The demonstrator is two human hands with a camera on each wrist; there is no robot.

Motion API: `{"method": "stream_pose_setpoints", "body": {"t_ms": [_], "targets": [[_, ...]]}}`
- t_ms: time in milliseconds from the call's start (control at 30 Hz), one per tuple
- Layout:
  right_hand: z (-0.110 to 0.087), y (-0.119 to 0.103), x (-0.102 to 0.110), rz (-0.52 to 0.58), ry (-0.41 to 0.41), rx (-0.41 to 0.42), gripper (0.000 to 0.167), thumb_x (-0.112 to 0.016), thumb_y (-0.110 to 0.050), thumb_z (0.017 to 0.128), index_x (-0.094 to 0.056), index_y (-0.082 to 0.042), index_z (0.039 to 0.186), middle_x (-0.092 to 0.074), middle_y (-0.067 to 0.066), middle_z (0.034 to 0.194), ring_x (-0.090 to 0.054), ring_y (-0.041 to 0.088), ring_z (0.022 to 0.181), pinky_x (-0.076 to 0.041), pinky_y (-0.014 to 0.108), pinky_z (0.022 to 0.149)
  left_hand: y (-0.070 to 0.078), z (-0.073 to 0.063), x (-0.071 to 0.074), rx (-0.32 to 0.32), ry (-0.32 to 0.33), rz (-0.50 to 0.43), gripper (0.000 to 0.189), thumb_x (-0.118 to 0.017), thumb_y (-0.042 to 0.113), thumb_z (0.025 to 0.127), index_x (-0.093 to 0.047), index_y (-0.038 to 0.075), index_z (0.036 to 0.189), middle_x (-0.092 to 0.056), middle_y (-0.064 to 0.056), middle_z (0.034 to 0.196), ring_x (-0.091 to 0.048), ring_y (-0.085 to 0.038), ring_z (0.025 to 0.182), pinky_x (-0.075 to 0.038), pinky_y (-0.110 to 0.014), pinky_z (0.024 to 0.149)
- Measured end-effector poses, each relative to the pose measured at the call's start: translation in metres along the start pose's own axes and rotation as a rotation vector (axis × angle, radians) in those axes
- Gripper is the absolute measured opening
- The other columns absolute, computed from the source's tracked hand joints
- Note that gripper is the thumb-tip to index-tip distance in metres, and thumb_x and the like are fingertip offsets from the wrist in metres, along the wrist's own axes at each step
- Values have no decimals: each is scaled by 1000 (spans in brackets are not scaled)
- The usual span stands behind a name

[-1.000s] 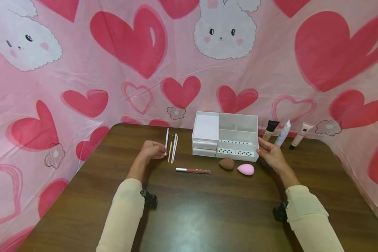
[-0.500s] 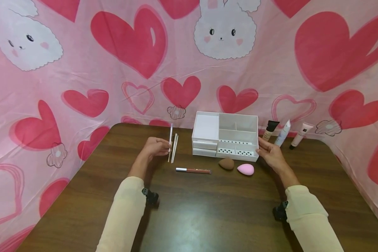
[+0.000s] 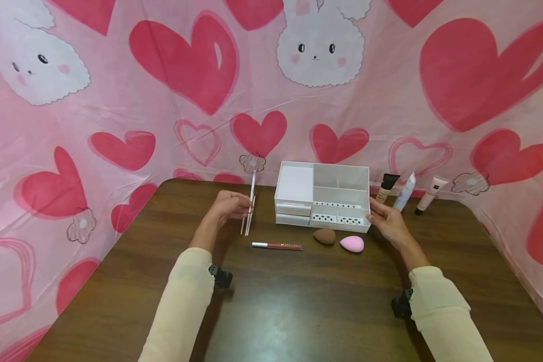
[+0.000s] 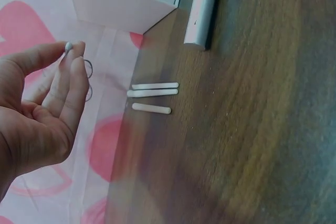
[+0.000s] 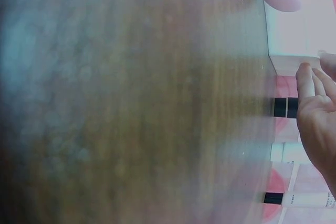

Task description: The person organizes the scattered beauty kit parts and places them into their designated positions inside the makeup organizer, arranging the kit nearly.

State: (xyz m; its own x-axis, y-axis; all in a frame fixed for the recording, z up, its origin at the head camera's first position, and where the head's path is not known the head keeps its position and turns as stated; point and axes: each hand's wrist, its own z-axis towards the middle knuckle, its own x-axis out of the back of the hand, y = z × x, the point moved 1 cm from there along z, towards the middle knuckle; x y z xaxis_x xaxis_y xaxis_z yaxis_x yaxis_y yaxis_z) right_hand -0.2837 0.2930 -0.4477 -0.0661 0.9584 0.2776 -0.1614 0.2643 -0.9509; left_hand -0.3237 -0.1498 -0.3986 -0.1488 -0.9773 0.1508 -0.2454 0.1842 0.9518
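Note:
My left hand (image 3: 230, 205) pinches a slim white makeup brush (image 3: 253, 186), pale lilac at its upper end, between thumb and fingertips. It holds the brush upright just above some thin sticks (image 3: 249, 223) on the table. In the left wrist view, the rounded tip of the held brush (image 4: 69, 46) shows beside the thumb; three light handle ends (image 4: 155, 93) lie below. At the right side of a white organizer (image 3: 296, 183) is my right hand (image 3: 386, 221), its straight fingers touching the outer wall. The right wrist view shows these fingers (image 5: 305, 80) against the wall.
A lip gloss tube (image 3: 278, 246) lies in front of the brushes. Brown (image 3: 325, 236) and pink (image 3: 352, 244) makeup sponges sit before the organizer. Behind my right hand stand a black-capped tube (image 3: 387, 187), a white tube (image 3: 405, 192) and a pink tube (image 3: 432, 195).
My left hand has risen off the table and moved right with the makeup brush, now over the other sticks. The right hand stays at the organizer's side.

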Motion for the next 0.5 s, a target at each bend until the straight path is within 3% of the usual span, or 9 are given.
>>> {"method": "stream_pose_setpoints", "body": {"t_ms": [267, 500], "targets": [[2, 4, -1, 3, 1, 36, 60, -54, 7, 99, -28, 14, 152, -27, 38, 157, -51, -12, 121, -47, 0, 89, 3, 0, -5, 13, -19, -33, 34, -63, 2, 94, -61, -14, 124, -75, -3, 80, -71, -8, 69, -64, -27, 75], [2, 3, 0, -43, 4, 15, 60, -55, 4, 100, -28, 12, 153, -29, 36, 158, -46, 12, 138, -46, 0, 91, 9, -1, -11, 15, -34, -66, 37, -63, 1, 94, -58, -15, 127, -72, 3, 73, -69, -6, 65, -63, -25, 71]]}}
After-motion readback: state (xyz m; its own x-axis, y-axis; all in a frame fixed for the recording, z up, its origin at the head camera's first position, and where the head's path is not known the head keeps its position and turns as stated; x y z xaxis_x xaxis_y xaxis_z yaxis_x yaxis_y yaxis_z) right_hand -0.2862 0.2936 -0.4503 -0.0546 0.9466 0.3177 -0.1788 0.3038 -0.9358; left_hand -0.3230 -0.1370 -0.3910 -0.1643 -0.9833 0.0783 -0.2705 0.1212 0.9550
